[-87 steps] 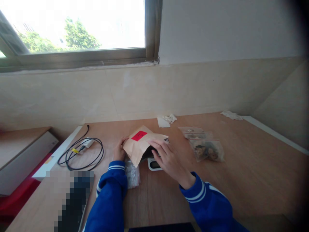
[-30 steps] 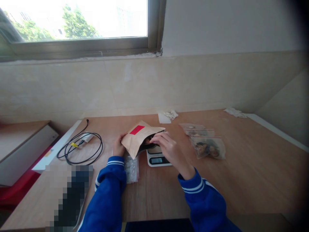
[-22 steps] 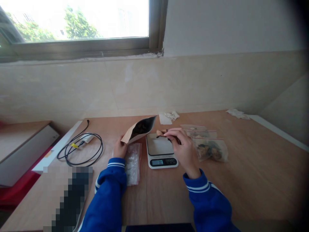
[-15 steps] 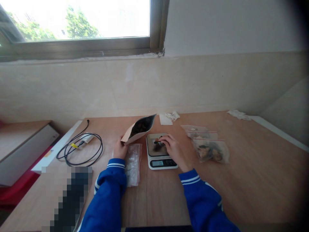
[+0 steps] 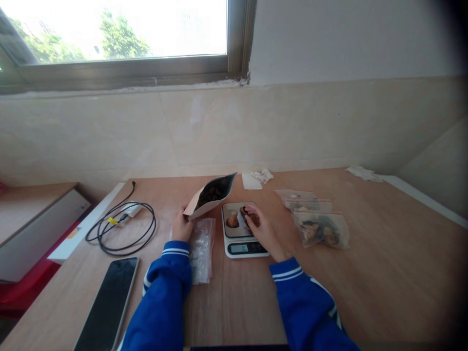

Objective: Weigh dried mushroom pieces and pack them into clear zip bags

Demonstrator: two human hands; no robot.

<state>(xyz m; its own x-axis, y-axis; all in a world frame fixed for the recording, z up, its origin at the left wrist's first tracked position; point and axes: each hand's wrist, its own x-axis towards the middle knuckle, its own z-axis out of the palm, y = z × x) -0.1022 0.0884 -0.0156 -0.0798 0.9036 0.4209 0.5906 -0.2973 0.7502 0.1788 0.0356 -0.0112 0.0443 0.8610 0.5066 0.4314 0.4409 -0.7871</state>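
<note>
A small white kitchen scale [image 5: 243, 247] with a shiny platform stands on the wooden table. Brown dried pieces [image 5: 233, 220] lie on its platform. My right hand [image 5: 263, 231] rests over the platform's right side, fingers spread on the pieces. My left hand [image 5: 181, 227] holds a kraft paper pouch [image 5: 210, 194] upright by its bottom, its mouth open toward the scale and dark contents showing inside. A stack of empty clear zip bags [image 5: 201, 247] lies under my left wrist.
Filled clear zip bags [image 5: 321, 228] lie right of the scale, another bag [image 5: 298, 196] behind them. A coiled black cable [image 5: 122, 228] and a dark phone [image 5: 107, 303] lie at the left. Crumpled tissue [image 5: 260, 177] sits near the wall, and a white scrap [image 5: 361, 171] at the far right.
My right hand reached into the pouch, drew out dried pieces and set them down on the scale. My left hand tilted the pouch upright, uncovering the scale.
</note>
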